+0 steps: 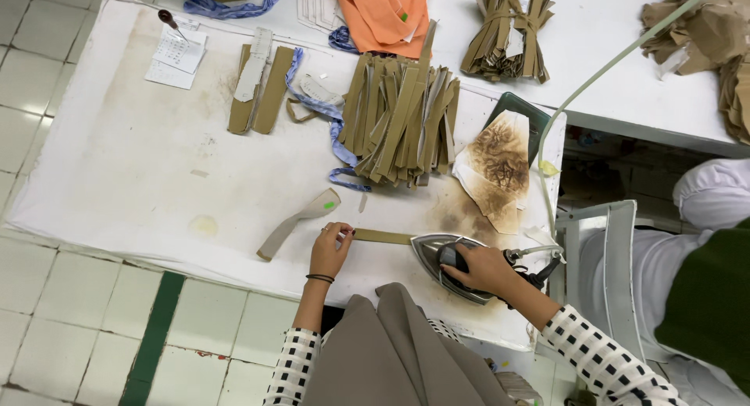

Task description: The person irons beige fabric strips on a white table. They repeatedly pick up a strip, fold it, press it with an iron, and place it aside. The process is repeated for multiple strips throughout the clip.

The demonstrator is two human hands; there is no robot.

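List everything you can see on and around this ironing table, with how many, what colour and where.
ironing table: one, white padded, scorch-stained, centre.
iron: one, silver, near edge, on the strip.
fabric strip: one, khaki, flat between the hands.
strip pile: one loose heap, khaki, table's far side.
bundled strips: one tied bundle, khaki, far table.
folded strips: a few, khaki, far left.
curved template: one, grey, left of the hand.
paper slips: two, white, far left corner.
orange cloth: one, top centre.
scorched paper: one, brown-burnt, right end.
left hand: pins the strip's end.
right hand: grips the iron's handle.
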